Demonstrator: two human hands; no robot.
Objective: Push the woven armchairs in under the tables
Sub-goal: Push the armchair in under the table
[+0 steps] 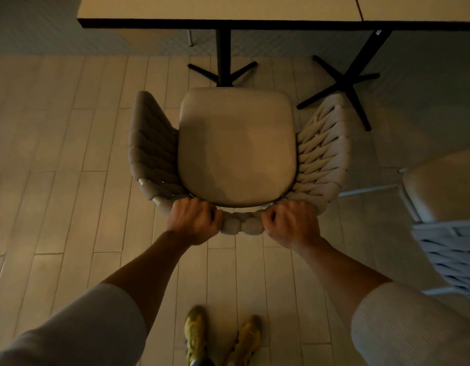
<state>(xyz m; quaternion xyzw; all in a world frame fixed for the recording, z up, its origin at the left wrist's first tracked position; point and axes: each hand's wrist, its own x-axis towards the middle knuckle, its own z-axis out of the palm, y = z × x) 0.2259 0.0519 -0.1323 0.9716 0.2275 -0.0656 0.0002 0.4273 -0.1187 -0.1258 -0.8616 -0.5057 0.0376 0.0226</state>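
- The left hand [193,220] and right hand [291,224] each curl tight round the back rail of the woven armchair [236,146].
- The armchair faces the bench [220,9], its seat front near the pedestal foot [223,71].
- A second woven chair [444,233] stands to the right.

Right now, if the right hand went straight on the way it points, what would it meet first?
The right hand grips the armchair's woven back. Going on, it would likely meet the seat cushion first, well short of the table, though depth is hard to judge.
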